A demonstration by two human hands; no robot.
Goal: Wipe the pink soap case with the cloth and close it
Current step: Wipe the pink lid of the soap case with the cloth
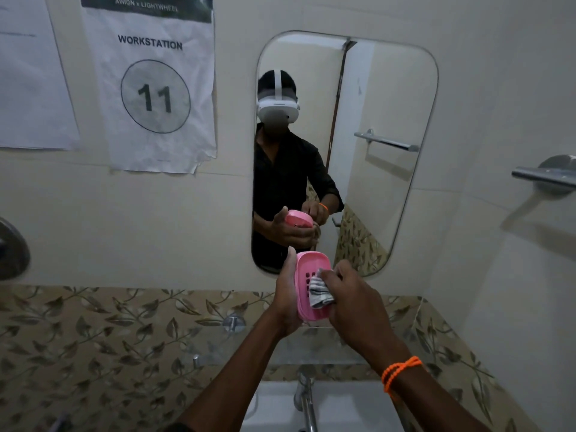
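Two paper sheets on wall at 10–11 o'clock, one marked WORKSTATION 11 (pixel 152 88). One pink soap case (pixel 307 285), open, held up at centre by left hand (pixel 288 299) wrapped round its back. One cloth (pixel 319 291) inside case, pinched by right hand (pixel 355 302). One mirror (pixel 374 145) at 12–1 o'clock, one tap (pixel 307 400) at 6.
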